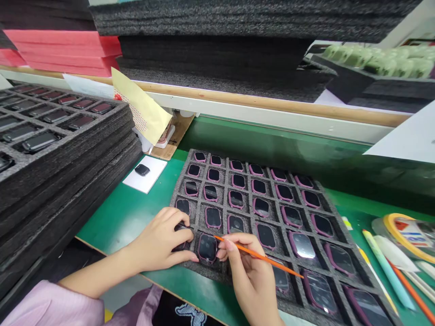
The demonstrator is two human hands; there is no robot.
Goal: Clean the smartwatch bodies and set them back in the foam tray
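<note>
Two hands work at the tray's near-left corner, close to the desk's front edge.
A foam stack crowds the left, with bare green behind and pens to the right. Left hand fingers clamp the dark corner watch. Right hand fingers pinch an orange stick, its tip at the next watch, which is glossy black and pink-rimmed.

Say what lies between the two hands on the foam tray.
In the head view, a pink-rimmed watch case lies between the left hand and the right hand, which holds an orange stick.
</note>
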